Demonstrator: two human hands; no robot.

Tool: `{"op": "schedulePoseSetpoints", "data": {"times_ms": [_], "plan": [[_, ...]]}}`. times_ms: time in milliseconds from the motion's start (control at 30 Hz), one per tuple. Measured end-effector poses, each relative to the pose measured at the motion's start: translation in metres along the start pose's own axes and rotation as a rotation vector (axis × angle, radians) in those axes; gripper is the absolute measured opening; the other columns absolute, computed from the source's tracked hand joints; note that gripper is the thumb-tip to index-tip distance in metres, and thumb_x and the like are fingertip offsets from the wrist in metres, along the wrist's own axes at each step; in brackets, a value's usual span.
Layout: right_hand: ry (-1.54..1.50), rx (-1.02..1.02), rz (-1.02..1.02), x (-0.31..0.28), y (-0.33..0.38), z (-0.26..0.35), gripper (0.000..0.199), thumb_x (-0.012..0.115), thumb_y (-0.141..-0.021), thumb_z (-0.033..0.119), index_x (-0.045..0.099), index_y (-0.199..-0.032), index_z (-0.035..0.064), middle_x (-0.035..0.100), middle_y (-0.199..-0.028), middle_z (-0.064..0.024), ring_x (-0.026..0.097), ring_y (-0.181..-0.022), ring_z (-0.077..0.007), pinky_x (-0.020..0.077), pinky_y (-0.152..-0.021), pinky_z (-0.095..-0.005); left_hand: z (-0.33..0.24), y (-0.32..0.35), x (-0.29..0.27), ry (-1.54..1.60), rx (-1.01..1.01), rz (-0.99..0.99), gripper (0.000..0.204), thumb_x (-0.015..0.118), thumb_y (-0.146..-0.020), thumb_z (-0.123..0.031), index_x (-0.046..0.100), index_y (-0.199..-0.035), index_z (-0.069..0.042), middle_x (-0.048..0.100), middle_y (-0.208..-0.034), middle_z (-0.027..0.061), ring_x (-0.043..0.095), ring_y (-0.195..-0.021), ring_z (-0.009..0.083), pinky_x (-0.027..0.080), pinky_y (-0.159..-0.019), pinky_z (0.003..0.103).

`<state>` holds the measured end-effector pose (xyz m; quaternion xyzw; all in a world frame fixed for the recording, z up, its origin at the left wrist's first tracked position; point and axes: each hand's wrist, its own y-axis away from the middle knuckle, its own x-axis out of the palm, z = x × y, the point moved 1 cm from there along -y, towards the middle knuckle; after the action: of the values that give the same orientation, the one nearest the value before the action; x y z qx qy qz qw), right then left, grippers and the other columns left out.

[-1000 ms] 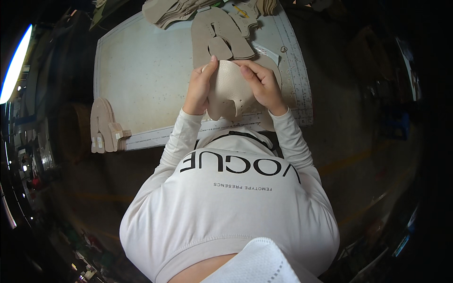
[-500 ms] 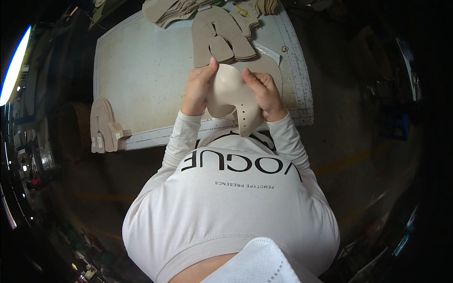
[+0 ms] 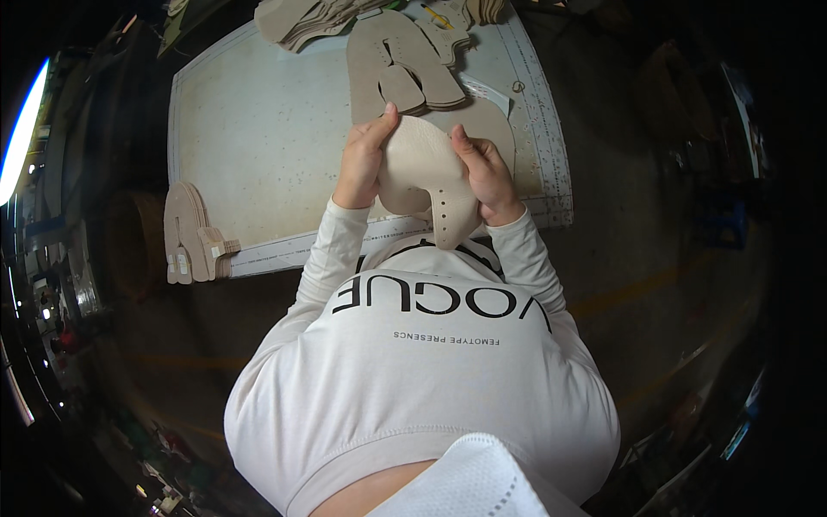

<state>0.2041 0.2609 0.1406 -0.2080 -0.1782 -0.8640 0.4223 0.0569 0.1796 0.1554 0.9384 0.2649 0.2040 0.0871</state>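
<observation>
Between my hands, above the table's near edge, is a cream leather shoe upper piece [image 3: 419,155], curved, with a row of punched holes down one strap-like end. My left hand [image 3: 365,157] pinches its left side, thumb on top and fingers underneath. On the other side my right hand [image 3: 489,172] grips the edge near the holes, its thumb raised along the rim and its fingers partly hidden behind the leather. Just beyond my hands lies a stack of beige cut leather pieces [image 3: 366,65] with slots and small holes.
More stacked leather pieces [image 3: 301,24] lie at the table's far edge, near a yellow pen-like tool [image 3: 438,16]. Another small stack [image 3: 187,226] sits at the near left corner of the pale table [image 3: 250,146]. A blue stool-like object [image 3: 722,222] stands on the dark floor at right.
The leather piece has flattened slightly; its bulging top is smoother now. My right thumb has lifted from the leather's surface toward its edge. Both hands keep their hold.
</observation>
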Motion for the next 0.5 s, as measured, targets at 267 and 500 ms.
{"op": "schedulePoseSetpoints", "data": {"times_ms": [267,500], "plan": [[0.067,-0.085,0.079,-0.014,-0.007,0.01,0.029,0.059,-0.091,0.029,0.059,-0.071,0.0088,0.054,-0.07,0.0065,0.044,-0.063,-0.0005,0.0368,-0.059,-0.0169,-0.006,-0.007,-0.004,-0.16,0.131,0.037,0.031,0.057,-0.092,-0.032,0.058,-0.072,-0.008,0.052,-0.065,-0.0056,0.043,-0.059,0.0035,0.033,-0.055,0.02],[0.705,-0.288,0.162,-0.014,-0.021,0.035,0.023,0.066,-0.082,0.02,0.062,-0.086,-0.0025,0.061,-0.067,-0.0028,0.053,-0.059,-0.0089,0.0425,-0.057,-0.0227,-0.013,-0.01,0.012,-0.485,0.432,0.089,0.026,0.059,-0.089,-0.024,0.055,-0.074,-0.005,0.045,-0.062,-0.0039,0.038,-0.056,0.0043,0.03,-0.05,0.023]]}}
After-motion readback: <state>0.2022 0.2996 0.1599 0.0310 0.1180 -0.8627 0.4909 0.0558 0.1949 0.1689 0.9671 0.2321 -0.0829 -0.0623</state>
